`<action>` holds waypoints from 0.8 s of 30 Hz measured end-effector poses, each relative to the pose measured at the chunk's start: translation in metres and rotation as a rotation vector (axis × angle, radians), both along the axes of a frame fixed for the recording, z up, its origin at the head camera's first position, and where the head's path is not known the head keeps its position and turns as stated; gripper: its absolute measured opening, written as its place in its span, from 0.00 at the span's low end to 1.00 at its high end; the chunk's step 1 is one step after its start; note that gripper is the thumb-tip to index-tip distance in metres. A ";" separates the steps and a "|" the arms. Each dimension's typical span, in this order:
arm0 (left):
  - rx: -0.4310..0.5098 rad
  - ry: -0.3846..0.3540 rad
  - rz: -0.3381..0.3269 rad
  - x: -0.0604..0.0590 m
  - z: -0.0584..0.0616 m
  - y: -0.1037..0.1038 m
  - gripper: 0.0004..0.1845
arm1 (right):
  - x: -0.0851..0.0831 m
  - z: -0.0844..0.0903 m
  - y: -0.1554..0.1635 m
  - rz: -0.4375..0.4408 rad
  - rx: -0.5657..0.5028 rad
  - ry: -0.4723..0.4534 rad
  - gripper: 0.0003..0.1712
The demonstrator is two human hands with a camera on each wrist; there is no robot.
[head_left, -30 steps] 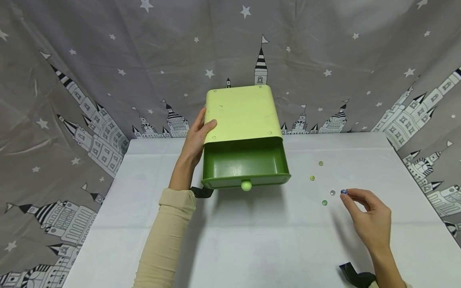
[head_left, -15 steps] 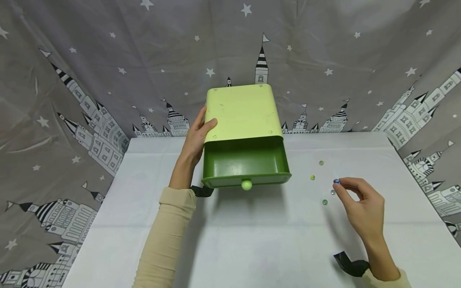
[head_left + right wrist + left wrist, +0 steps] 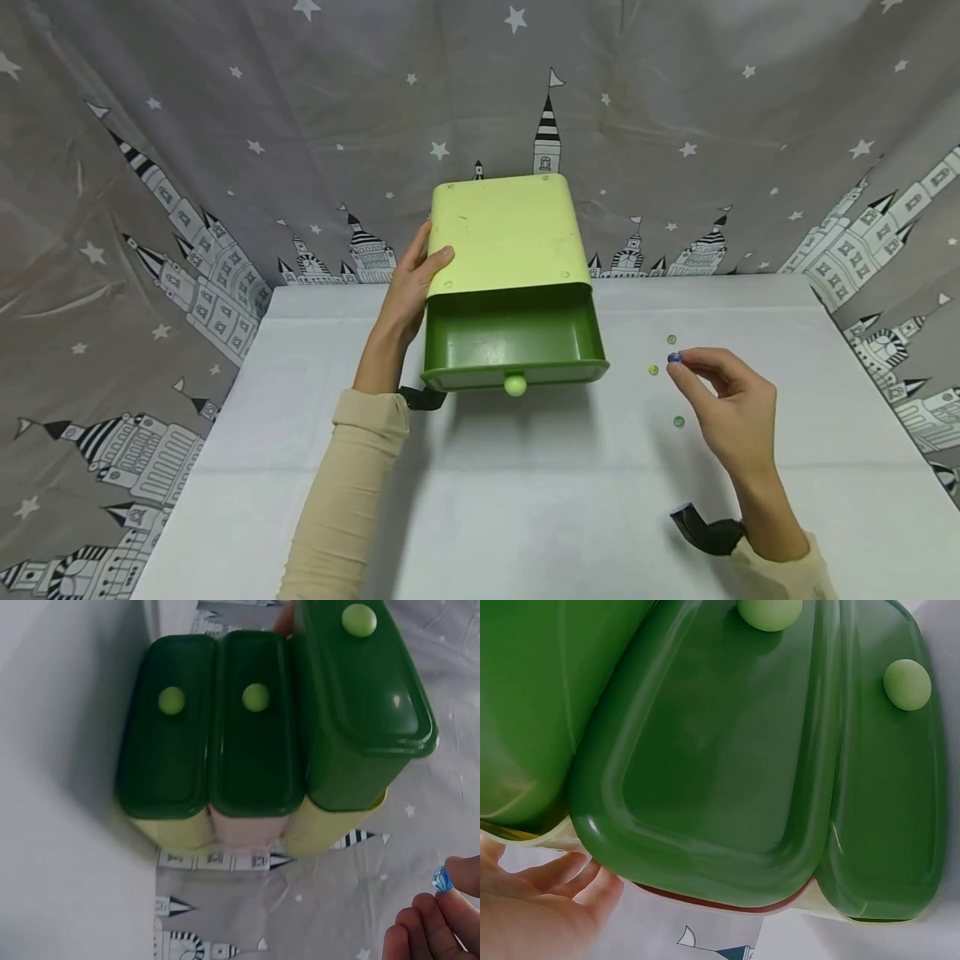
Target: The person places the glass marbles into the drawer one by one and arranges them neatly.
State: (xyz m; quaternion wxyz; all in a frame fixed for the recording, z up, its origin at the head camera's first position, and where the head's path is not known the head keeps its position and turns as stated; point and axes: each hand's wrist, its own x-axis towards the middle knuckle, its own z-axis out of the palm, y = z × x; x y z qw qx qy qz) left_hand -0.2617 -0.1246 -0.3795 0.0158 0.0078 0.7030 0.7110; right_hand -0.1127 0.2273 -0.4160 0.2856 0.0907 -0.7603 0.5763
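A light green cabinet (image 3: pixel 502 229) stands at the table's far middle, its top dark green drawer (image 3: pixel 513 337) pulled out and empty. My left hand (image 3: pixel 416 275) lies against the cabinet's left side, fingers straight, thumb resting on the top edge. My right hand (image 3: pixel 681 364) hovers to the right of the drawer and pinches a small blue marble (image 3: pixel 673 357) between thumb and forefinger. In the right wrist view the blue marble (image 3: pixel 442 879) sits at my fingertips (image 3: pixel 457 900), below the open drawer (image 3: pixel 360 705) and two closed drawers (image 3: pixel 214 724).
Three green marbles lie loose on the white table (image 3: pixel 525 500): a far marble (image 3: pixel 671 339), a middle marble (image 3: pixel 653 369) and a near marble (image 3: pixel 678 422). A grey star-and-castle curtain (image 3: pixel 225 125) hangs behind and beside the table.
My right hand has carried the blue marble up and to the left, nearer the open drawer. A clear marble seen before is now hidden behind that hand. The left hand has stayed put.
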 end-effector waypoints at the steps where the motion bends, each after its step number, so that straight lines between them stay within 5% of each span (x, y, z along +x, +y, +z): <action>1: 0.000 0.001 0.000 0.000 0.000 0.000 0.40 | -0.001 0.001 -0.002 0.014 0.004 0.013 0.10; 24: -0.001 -0.005 -0.008 -0.001 -0.002 -0.001 0.41 | -0.009 0.016 -0.036 0.174 0.003 0.063 0.12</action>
